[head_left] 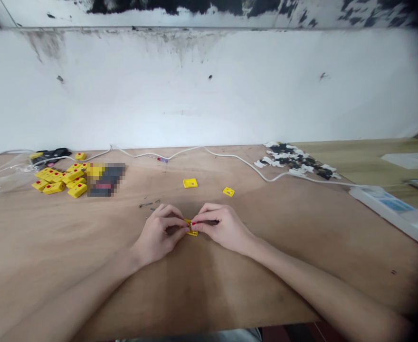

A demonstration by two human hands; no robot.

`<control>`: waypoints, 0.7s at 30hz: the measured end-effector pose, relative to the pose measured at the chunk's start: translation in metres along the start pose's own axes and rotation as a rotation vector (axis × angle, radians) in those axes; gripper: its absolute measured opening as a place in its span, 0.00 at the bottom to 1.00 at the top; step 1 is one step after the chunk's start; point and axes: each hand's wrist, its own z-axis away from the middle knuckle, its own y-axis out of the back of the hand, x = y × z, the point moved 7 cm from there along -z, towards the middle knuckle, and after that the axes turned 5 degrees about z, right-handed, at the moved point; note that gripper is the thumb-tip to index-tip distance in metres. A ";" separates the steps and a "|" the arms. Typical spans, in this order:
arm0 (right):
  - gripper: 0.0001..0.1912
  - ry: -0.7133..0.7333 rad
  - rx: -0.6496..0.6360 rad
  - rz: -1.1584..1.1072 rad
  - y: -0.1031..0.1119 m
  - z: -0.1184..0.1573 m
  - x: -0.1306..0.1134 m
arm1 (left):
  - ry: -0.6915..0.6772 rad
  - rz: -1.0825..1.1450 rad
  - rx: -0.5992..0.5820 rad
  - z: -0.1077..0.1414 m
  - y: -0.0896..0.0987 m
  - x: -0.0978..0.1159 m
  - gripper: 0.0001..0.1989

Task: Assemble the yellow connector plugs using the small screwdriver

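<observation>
Between my two hands, low in the middle of the wooden table, is a small yellow plastic piece (194,233). My left hand (161,230) pinches at its left side, with thumb and forefinger together; whatever is between those fingertips is too small to make out. My right hand (221,225) holds a small red part (193,223) in a pinch over the piece's right side. Farther back lie a flat yellow piece (190,183) and another yellow piece (229,191). A few small metal bits (146,205) are scattered beyond my left hand.
At the back left, several yellow blocks (54,187) are piled beside a blurred dark object (106,180) and a plastic bag (2,175). A white cable (230,156) runs along the wall. Black and white parts (294,160) lie back right, a white tray (373,202) at right.
</observation>
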 end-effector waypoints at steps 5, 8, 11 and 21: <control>0.04 -0.013 -0.011 0.046 -0.003 0.000 0.001 | -0.001 0.013 -0.020 0.000 -0.001 0.000 0.07; 0.04 -0.021 0.005 0.082 -0.003 0.002 0.001 | 0.007 0.012 -0.013 0.001 -0.001 -0.001 0.07; 0.05 -0.022 0.013 0.198 -0.004 0.004 -0.004 | 0.015 0.018 0.000 0.001 0.000 -0.001 0.07; 0.05 -0.094 -0.039 0.250 -0.011 0.003 -0.005 | -0.006 0.036 -0.045 0.004 -0.001 0.004 0.09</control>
